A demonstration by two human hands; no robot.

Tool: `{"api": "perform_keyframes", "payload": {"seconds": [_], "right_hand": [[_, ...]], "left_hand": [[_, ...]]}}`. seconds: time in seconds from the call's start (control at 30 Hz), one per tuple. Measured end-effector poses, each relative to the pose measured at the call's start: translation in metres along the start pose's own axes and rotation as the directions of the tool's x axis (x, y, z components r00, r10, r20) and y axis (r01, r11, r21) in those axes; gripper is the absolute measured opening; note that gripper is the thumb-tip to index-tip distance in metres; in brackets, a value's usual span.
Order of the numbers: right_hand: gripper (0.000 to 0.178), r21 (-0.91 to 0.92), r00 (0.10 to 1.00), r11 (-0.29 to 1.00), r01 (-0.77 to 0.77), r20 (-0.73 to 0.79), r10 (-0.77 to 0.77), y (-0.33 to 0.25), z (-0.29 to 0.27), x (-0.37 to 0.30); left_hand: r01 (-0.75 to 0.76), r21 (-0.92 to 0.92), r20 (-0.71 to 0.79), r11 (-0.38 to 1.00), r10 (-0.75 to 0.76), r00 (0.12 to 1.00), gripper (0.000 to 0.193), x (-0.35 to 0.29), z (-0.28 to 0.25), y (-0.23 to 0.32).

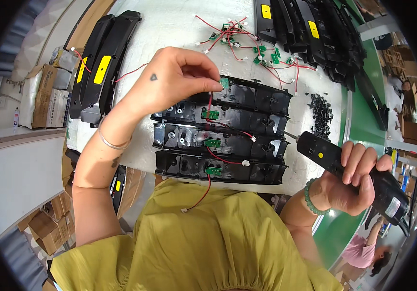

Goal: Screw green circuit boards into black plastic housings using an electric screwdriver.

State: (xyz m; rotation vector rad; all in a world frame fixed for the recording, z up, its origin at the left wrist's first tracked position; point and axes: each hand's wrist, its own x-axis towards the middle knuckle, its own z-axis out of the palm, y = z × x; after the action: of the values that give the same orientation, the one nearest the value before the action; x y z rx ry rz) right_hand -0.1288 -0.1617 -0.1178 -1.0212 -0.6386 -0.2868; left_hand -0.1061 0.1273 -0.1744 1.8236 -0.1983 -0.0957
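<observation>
My left hand [177, 75] is closed in a pinch at a small green circuit board [224, 83], over the farthest of several long black plastic housings [264, 99] lying side by side before me. A red wire hangs below the fingertips. In the three nearer housings lie green circuit boards, one of them the nearest board [213, 171], each trailing a red wire with a white plug. Wrapped in my right hand [346, 194] is a black electric screwdriver [319, 153]. Its bit points left, close to the right ends of the housings.
A pile of black screws [320, 114] lies right of the housings. Beyond them is a tangle of wired circuit boards [228, 34]. Black housings with yellow labels stand at the left [109, 63] and stacked far right [305, 34]. Another person [361, 252] is at lower right.
</observation>
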Motion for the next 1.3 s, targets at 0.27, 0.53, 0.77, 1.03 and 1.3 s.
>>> {"api": "perform_keyframes", "payload": {"seconds": [0.27, 0.53, 0.77, 1.03, 1.3], "right_hand": [[0.028, 0.02, 0.998, 0.999, -0.049, 0.05, 0.048, 0.02, 0.032, 0.007], [0.035, -0.045, 0.995, 0.996, -0.081, 0.054, 0.084, 0.04, 0.045, 0.017], [0.032, -0.01, 0.987, 0.999, -0.046, 0.152, 0.047, 0.065, 0.058, 0.025], [0.037, 0.008, 0.983, 0.996, -0.091, 0.16, 0.089, 0.097, 0.061, 0.028], [0.036, -0.033, 0.979, 0.996, -0.085, 0.181, 0.09, 0.105, 0.06, 0.025]], "left_hand": [[-0.378, 0.496, 0.088, 0.781, 0.388, 0.918, 0.01, 0.011, 0.01, -0.033], [-0.455, 0.633, 0.086, 0.626, 0.527, 0.845, 0.01, 0.006, 0.023, -0.048], [-0.446, 0.578, 0.045, 0.683, 0.52, 0.853, 0.012, 0.004, 0.025, -0.056], [-0.448, 0.593, 0.095, 0.669, 0.495, 0.864, 0.012, 0.004, 0.025, -0.056], [-0.454, 0.563, 0.085, 0.691, 0.498, 0.863, 0.01, 0.005, 0.025, -0.056]]}}
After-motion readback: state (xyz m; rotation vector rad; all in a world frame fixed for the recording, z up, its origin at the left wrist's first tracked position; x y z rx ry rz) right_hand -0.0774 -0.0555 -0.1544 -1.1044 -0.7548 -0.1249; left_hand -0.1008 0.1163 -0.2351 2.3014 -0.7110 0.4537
